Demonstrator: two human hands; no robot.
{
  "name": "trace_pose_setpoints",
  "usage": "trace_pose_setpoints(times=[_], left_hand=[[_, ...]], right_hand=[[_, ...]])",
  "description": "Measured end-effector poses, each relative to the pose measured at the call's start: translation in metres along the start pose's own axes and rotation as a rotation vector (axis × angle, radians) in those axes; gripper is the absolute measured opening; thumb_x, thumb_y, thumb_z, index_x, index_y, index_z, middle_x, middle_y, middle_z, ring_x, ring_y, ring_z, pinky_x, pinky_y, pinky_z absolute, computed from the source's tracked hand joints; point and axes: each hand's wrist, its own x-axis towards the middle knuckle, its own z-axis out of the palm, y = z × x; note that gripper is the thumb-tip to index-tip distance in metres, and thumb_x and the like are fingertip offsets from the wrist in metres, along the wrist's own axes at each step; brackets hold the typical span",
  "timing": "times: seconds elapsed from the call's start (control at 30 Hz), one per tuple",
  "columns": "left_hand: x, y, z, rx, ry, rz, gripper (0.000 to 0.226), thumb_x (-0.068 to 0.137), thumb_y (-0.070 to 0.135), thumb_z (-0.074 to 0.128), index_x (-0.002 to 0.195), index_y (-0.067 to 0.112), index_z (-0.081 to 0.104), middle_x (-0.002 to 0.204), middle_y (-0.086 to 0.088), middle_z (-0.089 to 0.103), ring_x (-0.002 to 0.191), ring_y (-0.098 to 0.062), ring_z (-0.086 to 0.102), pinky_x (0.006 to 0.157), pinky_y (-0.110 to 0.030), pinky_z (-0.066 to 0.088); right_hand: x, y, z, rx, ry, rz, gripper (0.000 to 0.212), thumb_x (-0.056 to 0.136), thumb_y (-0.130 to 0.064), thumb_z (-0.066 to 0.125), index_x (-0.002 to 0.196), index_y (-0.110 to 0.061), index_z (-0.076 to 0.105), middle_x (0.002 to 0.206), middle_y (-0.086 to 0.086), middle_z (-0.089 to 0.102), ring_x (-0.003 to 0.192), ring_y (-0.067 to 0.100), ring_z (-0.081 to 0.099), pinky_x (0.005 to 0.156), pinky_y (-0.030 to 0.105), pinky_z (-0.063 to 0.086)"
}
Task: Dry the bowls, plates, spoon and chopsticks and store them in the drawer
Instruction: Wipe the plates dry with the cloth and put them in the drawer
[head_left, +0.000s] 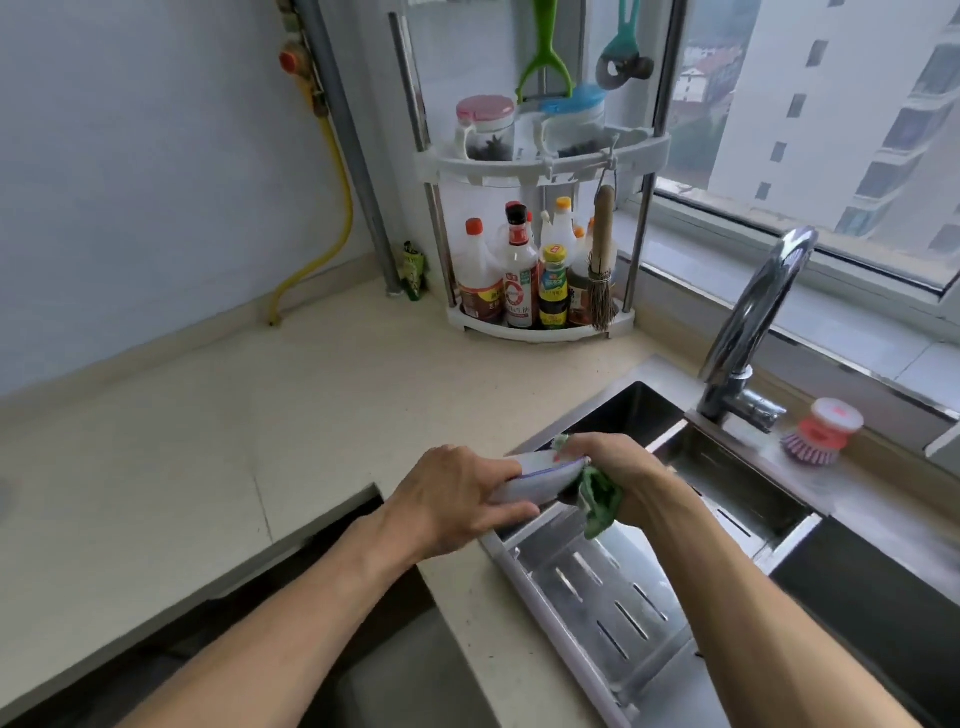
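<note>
My left hand (457, 493) grips a white plate (535, 480) with a thin blue rim line, held tilted above the sink's left edge. My right hand (610, 467) holds a green cloth (597, 493) bunched against the plate's right rim, fingers curled over the edge. Part of the cloth hangs below the hand. Below them lies a slotted steel drain tray (613, 613) with nothing visible in it. An open gap in the counter (332, 525), dark inside, lies under my left forearm; whether it is the drawer I cannot tell. No bowls, spoon or chopsticks are in view.
A steel sink (727, 483) with a curved tap (748, 322) sits at the right. A pink dish brush (821, 431) stands behind it. A corner rack (540, 234) holds sauce bottles and jars. The beige counter (208, 441) stretches left below a window.
</note>
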Motion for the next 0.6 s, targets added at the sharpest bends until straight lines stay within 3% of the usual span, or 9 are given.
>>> trace_pose_setpoints(times=[0.1,0.13,0.2,0.3,0.37,0.43,0.5,0.6], left_hand=[[-0.039,-0.021,0.004,0.18,0.112,0.064,0.042,0.09,0.059,0.053,0.07,0.025,0.04,0.055,0.005,0.049,0.052,-0.018,0.04,0.053,-0.028,0.035],[-0.055,-0.027,0.005,0.208,0.137,0.047,0.042,0.089,0.06,0.049,0.068,0.024,0.042,0.055,0.006,0.053,0.051,-0.018,0.044,0.054,-0.029,0.041],[-0.08,-0.031,0.006,0.191,0.135,-0.03,0.041,0.09,0.06,0.05,0.073,0.022,0.05,0.066,0.004,0.061,0.061,-0.019,0.055,0.057,-0.03,0.037],[-0.142,-0.038,0.004,-0.004,0.105,-0.324,0.045,0.086,0.067,0.059,0.086,0.022,0.058,0.089,0.003,0.066,0.08,-0.015,0.052,0.066,-0.024,0.032],[-0.195,-0.048,0.006,-0.115,0.145,-0.506,0.062,0.081,0.079,0.044,0.103,0.025,0.066,0.11,0.008,0.068,0.104,-0.012,0.054,0.09,-0.022,0.036],[-0.244,-0.058,0.01,-0.224,0.252,-0.658,0.058,0.089,0.067,0.042,0.122,0.023,0.062,0.128,0.007,0.064,0.122,-0.014,0.053,0.108,-0.034,0.036],[-0.296,-0.068,0.012,-0.279,0.368,-0.905,0.044,0.098,0.042,0.051,0.135,0.019,0.051,0.135,-0.002,0.06,0.124,-0.023,0.053,0.102,-0.036,0.042],[-0.353,-0.074,0.014,-0.355,0.308,-1.215,0.047,0.097,0.035,0.052,0.14,0.016,0.044,0.133,-0.005,0.058,0.119,-0.027,0.056,0.09,-0.036,0.047]], right_hand=[[-0.005,0.006,0.029,-0.132,0.027,-0.079,0.026,0.074,0.008,0.06,0.097,0.003,0.072,0.086,0.02,0.066,0.072,0.03,0.06,0.071,0.042,0.054],[-0.011,0.008,0.044,-0.159,0.015,-0.096,0.027,0.074,0.01,0.058,0.096,0.001,0.072,0.089,0.02,0.067,0.077,0.03,0.06,0.074,0.042,0.054],[-0.018,0.013,0.064,-0.168,0.014,-0.135,0.025,0.076,0.013,0.054,0.094,0.002,0.069,0.09,0.019,0.063,0.079,0.029,0.057,0.073,0.04,0.052],[-0.036,0.032,0.115,-0.174,0.015,-0.191,0.023,0.081,0.012,0.052,0.092,-0.001,0.068,0.085,0.015,0.059,0.075,0.025,0.053,0.069,0.041,0.052],[-0.048,0.053,0.155,-0.164,-0.002,-0.222,0.023,0.084,0.01,0.053,0.095,-0.001,0.07,0.081,0.012,0.059,0.074,0.023,0.052,0.07,0.04,0.05],[-0.062,0.076,0.19,-0.148,-0.004,-0.238,0.027,0.084,0.01,0.055,0.103,-0.002,0.07,0.084,0.01,0.062,0.075,0.022,0.054,0.072,0.035,0.046],[-0.08,0.1,0.225,-0.152,-0.009,-0.25,0.033,0.082,0.009,0.057,0.109,-0.006,0.07,0.093,0.01,0.066,0.082,0.023,0.06,0.077,0.035,0.05],[-0.103,0.129,0.265,-0.138,-0.045,-0.234,0.047,0.081,0.007,0.059,0.123,-0.013,0.064,0.109,0.011,0.067,0.1,0.031,0.065,0.09,0.047,0.057]])
